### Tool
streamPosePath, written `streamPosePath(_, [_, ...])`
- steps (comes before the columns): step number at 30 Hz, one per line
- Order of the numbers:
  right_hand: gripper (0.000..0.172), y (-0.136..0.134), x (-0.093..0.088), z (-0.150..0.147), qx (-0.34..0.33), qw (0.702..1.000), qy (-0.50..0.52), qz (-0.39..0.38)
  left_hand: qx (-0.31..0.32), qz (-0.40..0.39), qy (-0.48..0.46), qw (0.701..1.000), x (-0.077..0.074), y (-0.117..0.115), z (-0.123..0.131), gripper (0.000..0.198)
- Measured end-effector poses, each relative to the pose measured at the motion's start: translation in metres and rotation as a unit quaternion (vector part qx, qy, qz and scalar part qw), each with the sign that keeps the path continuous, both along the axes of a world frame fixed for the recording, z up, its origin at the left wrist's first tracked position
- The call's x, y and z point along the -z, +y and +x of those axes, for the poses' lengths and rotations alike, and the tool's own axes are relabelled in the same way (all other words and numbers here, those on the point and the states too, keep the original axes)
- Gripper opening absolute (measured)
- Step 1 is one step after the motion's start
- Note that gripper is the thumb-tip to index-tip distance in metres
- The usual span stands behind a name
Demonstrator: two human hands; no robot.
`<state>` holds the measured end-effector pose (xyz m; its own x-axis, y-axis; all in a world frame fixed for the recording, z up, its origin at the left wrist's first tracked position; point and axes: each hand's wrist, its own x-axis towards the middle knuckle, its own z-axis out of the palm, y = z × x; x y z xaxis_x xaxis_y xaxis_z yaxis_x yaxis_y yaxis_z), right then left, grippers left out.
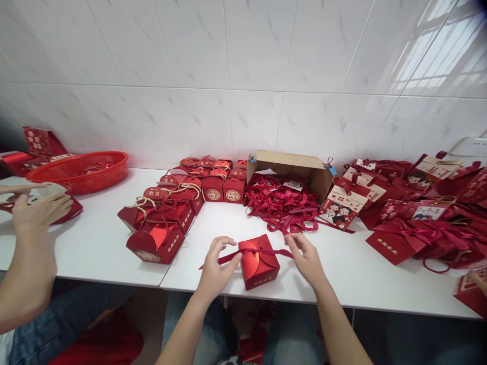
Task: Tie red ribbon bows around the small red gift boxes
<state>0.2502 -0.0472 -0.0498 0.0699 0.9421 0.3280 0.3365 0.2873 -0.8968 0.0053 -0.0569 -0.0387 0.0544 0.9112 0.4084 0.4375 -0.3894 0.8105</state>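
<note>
A small red gift box [261, 274] with overlapping curved flaps sits upright near the table's front edge. Across its top runs a dark red ribbon [232, 257], crossed or knotted at the middle, its two ends drawn out sideways. On the left side my left hand [217, 268] closes thumb and fingers around one end, close to the box. My right hand [306, 259] pinches the other end between thumb and forefinger, a little apart from the box. Behind the box lies a heap of loose red ribbons [281, 208], spilling from an open cardboard box [287, 159] on its side.
Several filled red boxes [155, 241] stand in rows to the left, some tied with cord. Red gift bags and boxes [397, 238] crowd the right. A red plastic basin [79, 175] stands far left, near a co-worker's hand [40, 208]. A tiled wall [198, 116] bounds the table [304, 289].
</note>
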Motion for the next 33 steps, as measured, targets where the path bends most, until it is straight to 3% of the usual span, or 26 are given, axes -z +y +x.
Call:
streamPosePath(4, [0.033,0.006,0.005,-0.027,-0.074,0.993,-0.02,-0.091,0.029,-0.055,-0.063,0.996,0.008,0.003,0.022,0.02])
streamPosePath(7, [0.035,0.005,0.011,-0.033,-0.088,0.989,-0.03,-0.111,0.041,-0.096,-0.101,0.989,0.011,0.005,0.023,0.025])
streamPosePath(12, [0.036,-0.002,0.01,-0.035,-0.1,0.987,-0.025,-0.125,0.033,-0.135,-0.089,0.986,0.011,0.006,0.019,0.029])
streamPosePath(19, [0.041,-0.002,0.009,-0.039,-0.087,0.982,-0.039,-0.162,0.035,-0.082,-0.022,0.996,0.008,0.004,0.027,0.013])
streamPosePath(33, [0.038,-0.001,0.016,-0.037,-0.097,0.981,-0.003,-0.167,0.031,-0.053,0.048,0.997,0.009,0.001,0.026,0.015])
